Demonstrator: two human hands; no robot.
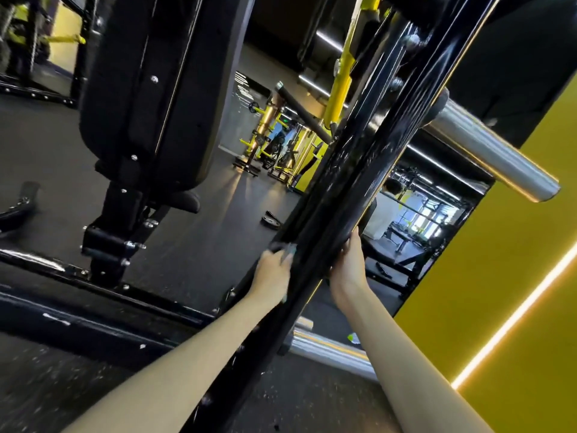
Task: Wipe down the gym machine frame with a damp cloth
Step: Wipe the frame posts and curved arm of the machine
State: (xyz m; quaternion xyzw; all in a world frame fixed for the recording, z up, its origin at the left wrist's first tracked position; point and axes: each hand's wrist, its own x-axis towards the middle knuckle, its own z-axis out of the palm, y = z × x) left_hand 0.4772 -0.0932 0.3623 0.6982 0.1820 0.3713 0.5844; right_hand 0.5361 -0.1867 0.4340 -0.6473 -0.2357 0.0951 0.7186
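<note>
A glossy black frame beam [340, 179] of the gym machine runs diagonally from the lower middle to the upper right. My left hand [273, 270] lies against the beam's left side and grips a dark, blurred cloth [285, 249] pressed to the metal. On the beam's right side my right hand [349, 264] wraps its fingers around the edge and holds the beam. Both forearms reach up from the bottom of the view, one on each side of the beam.
A chrome weight peg [487, 151] sticks out to the right of the beam, a second chrome peg [331, 345] lower down. A black padded seat back [146, 98] stands left. A weight plate [271, 220] lies on the dark floor. A yellow wall [499, 292] is at right.
</note>
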